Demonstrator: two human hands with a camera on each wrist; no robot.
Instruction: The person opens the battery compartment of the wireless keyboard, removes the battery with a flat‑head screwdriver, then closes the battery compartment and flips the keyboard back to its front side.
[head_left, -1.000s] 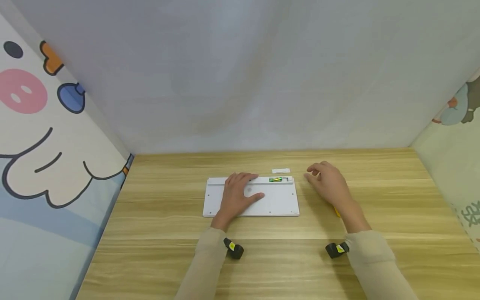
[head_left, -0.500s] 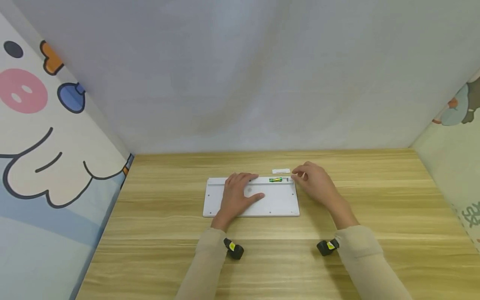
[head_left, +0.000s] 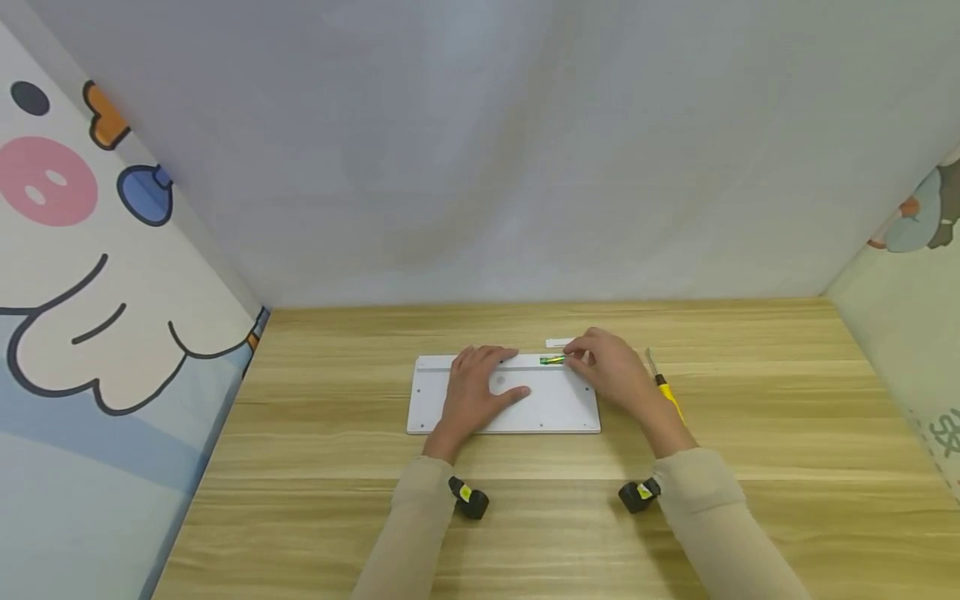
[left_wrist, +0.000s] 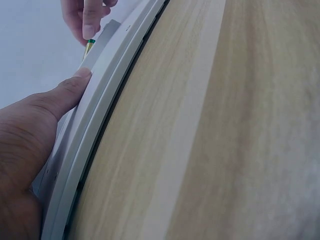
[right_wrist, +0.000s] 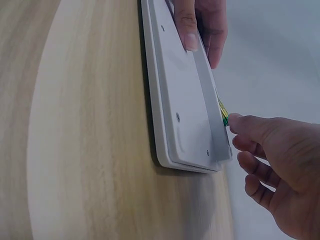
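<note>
A white keyboard [head_left: 555,408] lies underside up on the table, its raised bar along the far side. My left hand [head_left: 472,392] holds it left of centre, thumb on the underside and fingers over the far edge. In the bar's battery slot sits a green and gold battery [head_left: 552,361]. My right hand [head_left: 611,367] pinches the battery's right end between thumb and forefinger, covering the rest of the slot. Seen from the left wrist, the battery [left_wrist: 89,47] sticks up at an angle beneath the right fingertips. The right wrist view shows the thumb against its green end [right_wrist: 224,119].
Just beyond the keyboard lies a small white battery cover [head_left: 558,342], partly behind the right fingers. A screwdriver with a yellow handle [head_left: 666,392] lies to the right, partly under the right forearm. A pale curtain [head_left: 480,167] stands behind the wooden table [head_left: 337,500].
My right hand has moved left from beside the keyboard to the battery, taking its end in a pinch. The screwdriver has come into fuller view. My left hand has stayed put.
</note>
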